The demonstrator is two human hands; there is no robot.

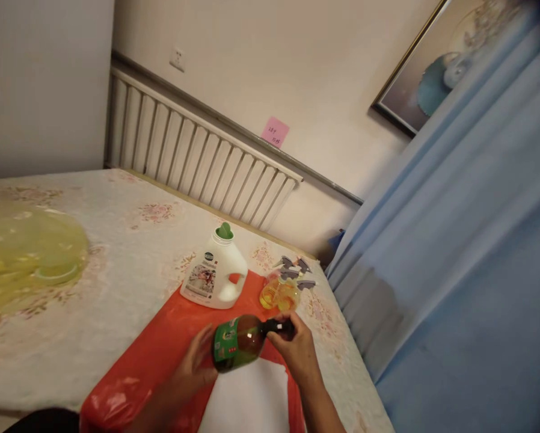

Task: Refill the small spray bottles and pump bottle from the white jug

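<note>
My left hand [193, 368] grips the body of a dark brown bottle [245, 341] with a green label, held tilted over a red plastic sheet [157, 352]. My right hand [296, 352] closes on the bottle's black cap [282, 326] at the neck. A white paper sheet [252, 400] lies on the red plastic just below the bottle.
A white detergent jug [216, 272] with a green cap stands behind the bottle. Yellow spray bottles [282, 290] with grey triggers lie to its right. A yellow plastic bag [24, 252] rests at the left of the bed. A blue curtain [468, 252] hangs at the right.
</note>
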